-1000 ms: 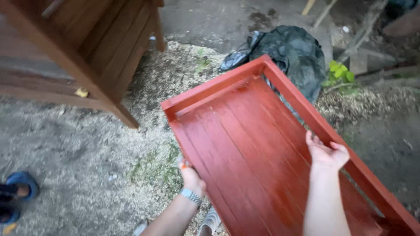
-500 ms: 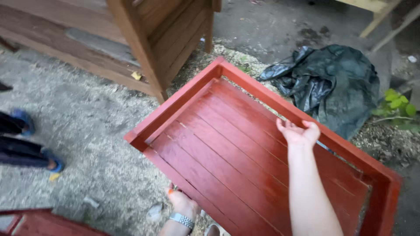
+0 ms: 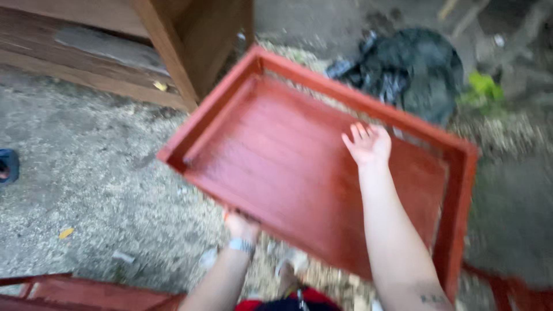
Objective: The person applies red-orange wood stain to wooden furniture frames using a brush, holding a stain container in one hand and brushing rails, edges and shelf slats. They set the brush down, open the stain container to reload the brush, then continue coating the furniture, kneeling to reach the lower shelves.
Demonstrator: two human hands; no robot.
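Now the red wooden tray [image 3: 299, 173] sits lower and more level than half a second ago, swung further toward the brown wooden frame [image 3: 190, 52] at the upper left of the ground. The left hand [image 3: 241, 226] grips the tray's near edge from below, fingers clamped on it. The right hand [image 3: 368, 144] lies flat and open inside, by the far rim. A black bag [image 3: 415, 69] lies beyond it.
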